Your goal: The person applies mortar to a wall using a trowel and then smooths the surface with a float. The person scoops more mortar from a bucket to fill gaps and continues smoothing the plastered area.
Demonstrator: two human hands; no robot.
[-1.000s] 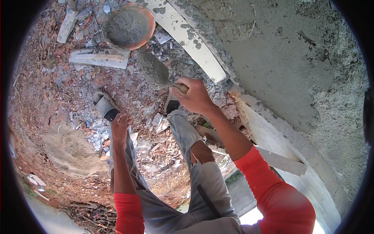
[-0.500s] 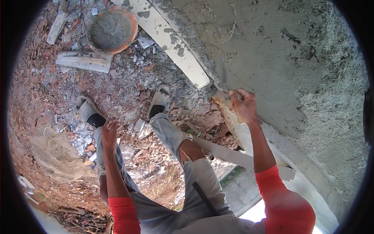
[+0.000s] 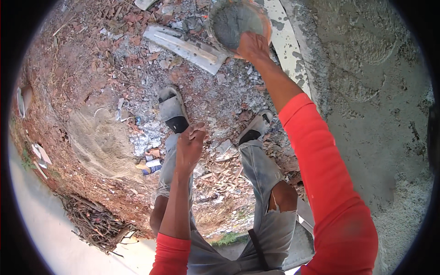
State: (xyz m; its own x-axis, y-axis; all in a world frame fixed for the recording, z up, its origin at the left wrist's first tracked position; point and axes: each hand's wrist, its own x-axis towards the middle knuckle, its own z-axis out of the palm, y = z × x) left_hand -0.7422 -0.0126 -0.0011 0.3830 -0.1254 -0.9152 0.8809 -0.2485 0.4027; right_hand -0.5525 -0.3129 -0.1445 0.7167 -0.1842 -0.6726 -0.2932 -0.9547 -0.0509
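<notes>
My right hand [image 3: 253,46] reaches over the near rim of a round orange-edged pan [image 3: 267,23] of wet grey mortar [image 3: 229,25]. Its fingers are closed round what looks like a trowel, whose blade was faintly visible half a second ago and is now hidden by the hand and the mortar. My left hand [image 3: 191,142] hangs above my leg, fingers curled in, with pale smears on the fingertips and nothing visible in them.
Left of the pan lies a flat grey float board [image 3: 185,46] with a long handle. A mortar-spattered white plank [image 3: 288,43] runs along the base of the plastered surface [image 3: 366,114] on the right. Sand [image 3: 98,142] and a stick pile [image 3: 91,220] lie at left.
My right hand has left the plastered surface's lower edge and moved forward to the mortar pan. The view has swung left, so ground things appear further right. My left hand remains curled.
</notes>
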